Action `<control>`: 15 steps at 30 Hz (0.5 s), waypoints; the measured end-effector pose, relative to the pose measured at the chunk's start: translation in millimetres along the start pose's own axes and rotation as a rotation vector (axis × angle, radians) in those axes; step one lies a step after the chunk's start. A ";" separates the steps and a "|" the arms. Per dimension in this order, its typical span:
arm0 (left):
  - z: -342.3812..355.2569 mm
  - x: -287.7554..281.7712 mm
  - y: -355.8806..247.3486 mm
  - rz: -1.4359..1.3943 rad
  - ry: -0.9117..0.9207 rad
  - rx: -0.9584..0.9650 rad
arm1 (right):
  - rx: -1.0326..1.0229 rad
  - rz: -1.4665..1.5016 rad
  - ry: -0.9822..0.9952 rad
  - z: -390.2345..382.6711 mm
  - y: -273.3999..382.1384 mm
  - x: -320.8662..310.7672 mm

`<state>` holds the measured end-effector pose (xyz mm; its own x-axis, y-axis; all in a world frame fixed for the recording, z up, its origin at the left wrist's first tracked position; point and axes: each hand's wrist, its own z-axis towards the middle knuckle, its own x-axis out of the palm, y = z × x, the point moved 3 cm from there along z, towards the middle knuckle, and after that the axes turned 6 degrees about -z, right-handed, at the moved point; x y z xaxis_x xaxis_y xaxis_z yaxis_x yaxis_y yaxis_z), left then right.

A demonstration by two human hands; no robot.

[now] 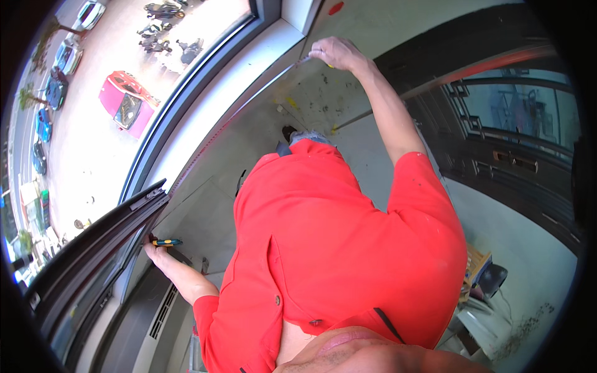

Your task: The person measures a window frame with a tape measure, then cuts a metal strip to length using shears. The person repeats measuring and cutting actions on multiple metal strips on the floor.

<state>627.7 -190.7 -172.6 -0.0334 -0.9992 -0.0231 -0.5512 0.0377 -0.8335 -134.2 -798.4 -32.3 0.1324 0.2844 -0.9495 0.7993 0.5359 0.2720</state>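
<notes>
At the far end of the window sill (217,105), my right hand (339,53) is closed on the end of a long thin strip (264,87). The strip runs along the sill's inner edge toward my left hand, with small red marks over part of its length. Down at the left, beside the open window sash (99,255), my left hand (155,247) is closed around a short yellow and dark teal tool (166,243). Its kind is not clear, and some of the fingers are hidden against the frame.
A dark framed glass panel (516,118) stands on the right. A wooden item (476,267) and a dark object (492,278) lie at lower right. A vented grey unit (149,317) sits below the sash. Outside, far below, are a red car (129,102) and parked motorcycles (158,28).
</notes>
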 end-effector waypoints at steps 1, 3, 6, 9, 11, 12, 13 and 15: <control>-2.8 0.4 1.8 0.011 -0.004 -0.004 | 0.013 -0.039 -0.027 1.8 -7.8 -2.9; -12.4 -4.9 -0.2 0.031 -0.021 0.005 | 0.034 -0.104 -0.050 11.7 -22.2 0.3; -15.0 -2.6 -4.2 0.066 -0.030 0.007 | 0.130 -0.176 -0.118 24.7 -48.3 14.6; -17.6 3.1 -8.6 0.110 -0.028 0.006 | 0.062 -0.189 -0.307 31.2 -59.2 23.0; -18.0 -2.6 -5.5 0.123 -0.034 -0.003 | 0.066 -0.090 -0.221 36.6 -63.2 25.0; -20.6 -12.6 -4.2 0.125 -0.042 -0.001 | 0.082 -0.091 -0.209 41.0 -58.4 23.3; -22.6 -19.8 -3.0 0.128 -0.050 -0.003 | 0.097 -0.091 -0.197 43.9 -55.0 25.0; -23.5 -16.1 -4.2 0.136 -0.046 0.001 | 0.086 -0.091 -0.227 43.0 -57.8 28.1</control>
<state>611.0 -174.3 -155.8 -0.0697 -0.9844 -0.1615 -0.5437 0.1732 -0.8212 -151.5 -855.5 -81.4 0.1776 0.0472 -0.9830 0.8595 0.4790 0.1783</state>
